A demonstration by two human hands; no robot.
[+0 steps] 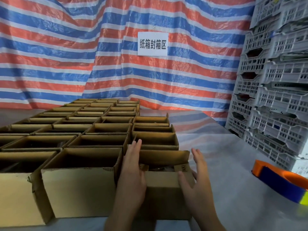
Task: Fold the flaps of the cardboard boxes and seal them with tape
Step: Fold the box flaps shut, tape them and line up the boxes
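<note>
A small brown cardboard box (165,189) stands at the near right end of a block of open boxes. My left hand (132,170) lies with straight fingers along its left side flap, pressing it inward. My right hand (196,175) has spread fingers against the right flap, the thumb over the near edge. The far flap (164,156) still stands up. An orange and blue tape dispenser (281,180) lies on the table to the right, apart from both hands.
Several rows of open cardboard boxes (80,179) fill the left and middle of the grey table (233,164). Stacked white plastic crates (275,97) stand at the right. A striped tarp with a paper sign (152,43) hangs behind.
</note>
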